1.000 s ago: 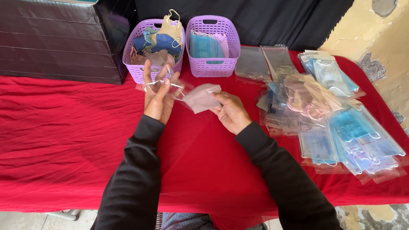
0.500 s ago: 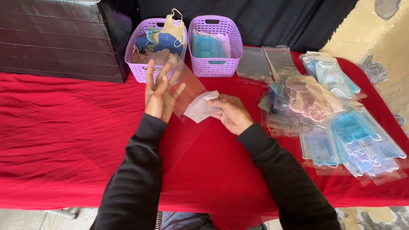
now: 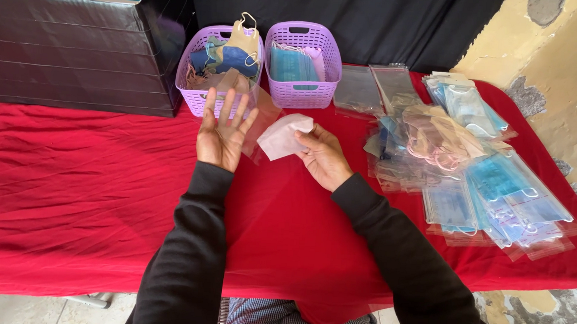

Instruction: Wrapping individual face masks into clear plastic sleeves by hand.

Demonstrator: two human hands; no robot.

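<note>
A red cloth-covered table (image 3: pixel 63 187) fills the view, with a large dark ribbed box (image 3: pixel 66 52) at ten o'clock. At three o'clock lies a spread pile of clear-bagged blue and pink face masks (image 3: pixel 477 175), and at one o'clock a few empty clear plastic sleeves (image 3: pixel 375 87) lie flat beside it. At twelve o'clock stand two lilac plastic baskets side by side: the left basket (image 3: pixel 195 98) holds mixed beige and blue masks, the right basket (image 3: pixel 303 92) holds blue and pink ones. Near the centre, the left hand (image 3: pixel 221 133) is raised with palm up and fingers spread wide, a clear plastic bag (image 3: pixel 261 119) resting against its fingers and thumb. Just to its right, the right hand (image 3: pixel 322 157) pinches a folded white face mask (image 3: pixel 283 136) between thumb and fingers, its edge overlapping the bag.
</note>
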